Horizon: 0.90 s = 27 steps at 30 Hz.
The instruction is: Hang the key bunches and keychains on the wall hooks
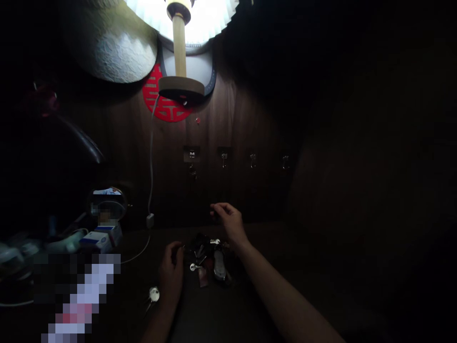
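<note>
My right hand is raised in front of the dark wood panel. Its thumb and fingertips are pinched together; whatever may be between them is too dark to make out. Lower down, my left hand rests on the table with loosely bent fingers and a gap at the thumb. Beside its fingertips lies a dark pile of keys, with a silver key, a grey oval fob and a small flat tag. Left of my left wrist is a separate bunch of keys.
Several metal hooks line the panel, and a key hangs below the leftmost. Above stands out a lit lamp, its white cable running down. Small boxes and a round mirror stand at left.
</note>
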Motion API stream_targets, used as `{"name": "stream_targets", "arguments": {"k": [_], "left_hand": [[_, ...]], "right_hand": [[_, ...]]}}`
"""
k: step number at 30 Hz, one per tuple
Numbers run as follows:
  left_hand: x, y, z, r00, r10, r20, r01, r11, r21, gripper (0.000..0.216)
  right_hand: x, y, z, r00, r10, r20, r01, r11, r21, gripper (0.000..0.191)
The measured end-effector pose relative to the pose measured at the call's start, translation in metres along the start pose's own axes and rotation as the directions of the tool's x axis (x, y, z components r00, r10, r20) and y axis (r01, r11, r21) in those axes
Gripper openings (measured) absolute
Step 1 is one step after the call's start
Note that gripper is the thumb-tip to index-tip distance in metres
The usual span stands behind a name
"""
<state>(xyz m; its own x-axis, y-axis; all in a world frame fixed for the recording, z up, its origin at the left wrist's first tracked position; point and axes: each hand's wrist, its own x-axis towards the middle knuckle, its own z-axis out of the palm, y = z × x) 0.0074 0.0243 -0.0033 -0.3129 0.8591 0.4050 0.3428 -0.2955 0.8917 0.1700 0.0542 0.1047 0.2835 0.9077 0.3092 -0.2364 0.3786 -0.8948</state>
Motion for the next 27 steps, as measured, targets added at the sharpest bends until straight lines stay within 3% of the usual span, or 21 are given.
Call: {"name": "stream_targets", "arguments": {"k": [4,8,13,19,24,27], "left_hand": [[0.002,0.000,-0.001,1.000,0.001,0.011,-0.001,1.000,-0.009,0.030],[0.003,0.003,-0.001,0.999,-0.050,0.017,0.051,0.998,-0.023,0.029],[0.004,0.001,0.001,0.997,-0.069,0.035,0.072,0.995,-0.069,0.028],[0.005,-0.002,0.004,0.995,-0.093,0.031,0.095,0.993,-0.065,0.026],[0.005,0.000,0.006,0.994,-0.101,0.048,0.106,0.988,-0.115,0.025],[0.005,0.000,0.006,0.993,-0.106,0.046,0.111,0.988,-0.109,0.024]], "right_hand": [[0.025,-0.009,0.020,0.995,-0.096,0.019,0.096,0.995,0.030,0.028],[0.051,-0.019,0.040,0.964,-0.254,0.081,0.262,0.957,-0.123,0.023],[0.079,-0.035,0.063,0.852,-0.473,0.224,0.523,0.762,-0.382,0.009],[0.102,-0.046,0.082,0.792,-0.492,0.361,0.607,0.581,-0.541,0.014],[0.111,-0.041,0.082,0.779,-0.489,0.393,0.623,0.526,-0.579,0.014],[0.111,-0.034,0.079,0.799,-0.476,0.367,0.596,0.547,-0.588,0.010]]}}
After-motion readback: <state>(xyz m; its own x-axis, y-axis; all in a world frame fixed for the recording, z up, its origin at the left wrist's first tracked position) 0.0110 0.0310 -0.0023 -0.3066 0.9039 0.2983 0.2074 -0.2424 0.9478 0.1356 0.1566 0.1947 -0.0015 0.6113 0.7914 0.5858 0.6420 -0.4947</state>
